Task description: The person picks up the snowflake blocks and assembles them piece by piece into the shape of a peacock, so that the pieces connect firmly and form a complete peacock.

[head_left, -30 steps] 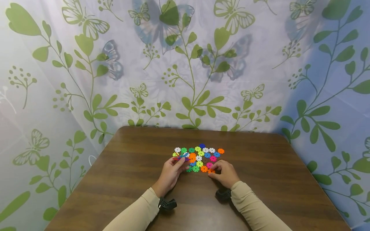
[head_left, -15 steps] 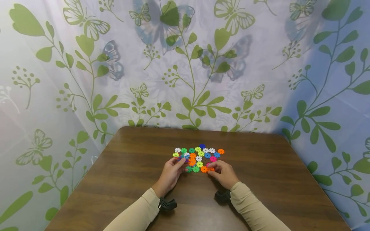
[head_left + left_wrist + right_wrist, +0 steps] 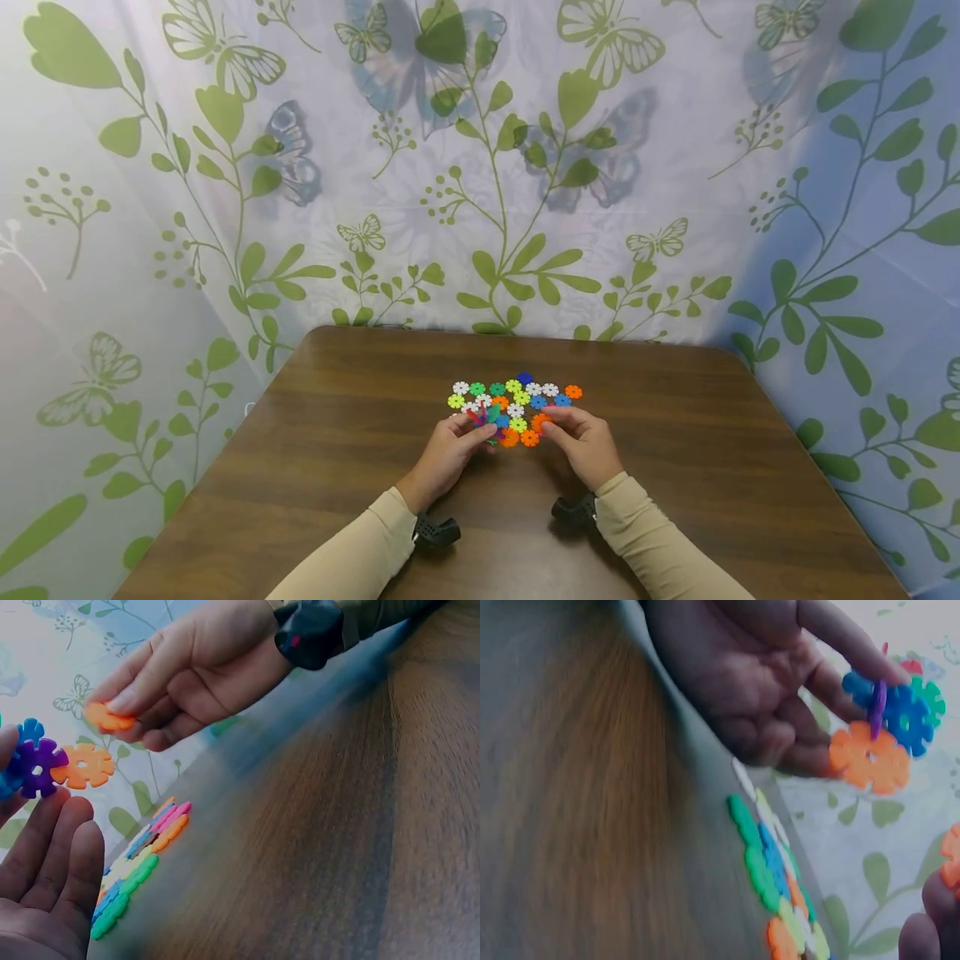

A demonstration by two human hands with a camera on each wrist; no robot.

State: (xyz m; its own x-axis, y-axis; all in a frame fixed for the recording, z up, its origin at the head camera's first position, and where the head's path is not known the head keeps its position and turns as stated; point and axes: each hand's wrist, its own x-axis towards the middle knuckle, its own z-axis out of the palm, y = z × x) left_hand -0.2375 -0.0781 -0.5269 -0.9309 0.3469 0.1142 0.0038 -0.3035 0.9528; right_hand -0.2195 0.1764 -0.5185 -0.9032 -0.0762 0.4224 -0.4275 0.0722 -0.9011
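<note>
My left hand (image 3: 446, 458) pinches a cluster of joined flower-shaped plastic discs (image 3: 907, 720) between thumb and fingers. Blue, purple, green and red pieces show in it, and one orange disc (image 3: 86, 766) juts out from the purple one toward the other hand. A loose orange disc (image 3: 109, 718) is pinched between thumb and fingertips of my right hand (image 3: 588, 446). Both hands are raised over the near side of the discs on the table, a short gap apart. In the left wrist view, the two orange discs are close but separate.
Several notched discs in white, green, yellow, blue, pink and orange lie flat in a patch, among them a dark blue disc (image 3: 524, 378) at the back. The brown wooden table (image 3: 360, 392) reaches a leaf-and-butterfly curtain (image 3: 420, 275). Each wrist wears a black device (image 3: 435, 531).
My right hand has lifted the orange disc off the near right of the patch and moved slightly left. My left hand has turned the joined cluster and shifted a little right.
</note>
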